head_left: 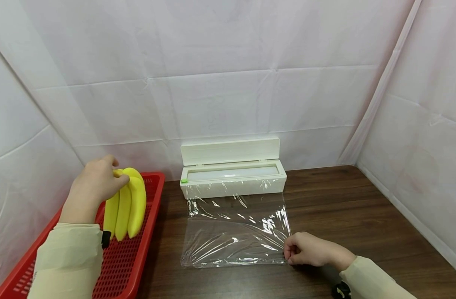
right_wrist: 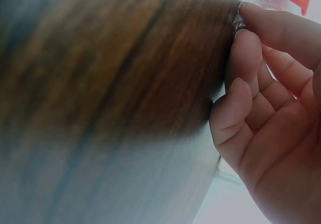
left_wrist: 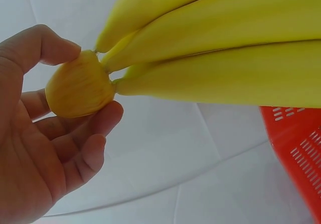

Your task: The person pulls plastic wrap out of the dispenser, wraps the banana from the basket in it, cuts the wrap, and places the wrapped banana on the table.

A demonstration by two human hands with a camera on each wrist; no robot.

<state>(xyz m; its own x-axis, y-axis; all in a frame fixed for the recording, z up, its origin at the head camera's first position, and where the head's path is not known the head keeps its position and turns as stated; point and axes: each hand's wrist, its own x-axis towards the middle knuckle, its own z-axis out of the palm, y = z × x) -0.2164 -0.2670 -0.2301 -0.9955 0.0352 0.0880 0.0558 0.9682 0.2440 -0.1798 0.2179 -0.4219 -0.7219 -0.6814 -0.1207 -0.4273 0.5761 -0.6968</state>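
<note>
A bunch of yellow bananas [head_left: 125,207] hangs over the red basket, its fruit pointing down. My left hand [head_left: 97,178] pinches the bunch by its stem end; the left wrist view shows thumb and fingers around that stub [left_wrist: 80,86]. On the table lies a sheet of clear cling film [head_left: 235,241], drawn out from the white dispenser box [head_left: 231,189]. With thumb and forefinger my right hand [head_left: 311,251] pinches the film's near right corner. In the right wrist view a bit of the film [right_wrist: 239,20] shows between the fingertips of the right hand [right_wrist: 281,98].
At the left stands the red plastic basket [head_left: 147,245] with slotted walls. The dispenser's lid [head_left: 230,151] is raised at the back, and a small green piece [head_left: 184,181] sits at its left end. White curtains [head_left: 220,104] enclose the brown wooden table [head_left: 325,199].
</note>
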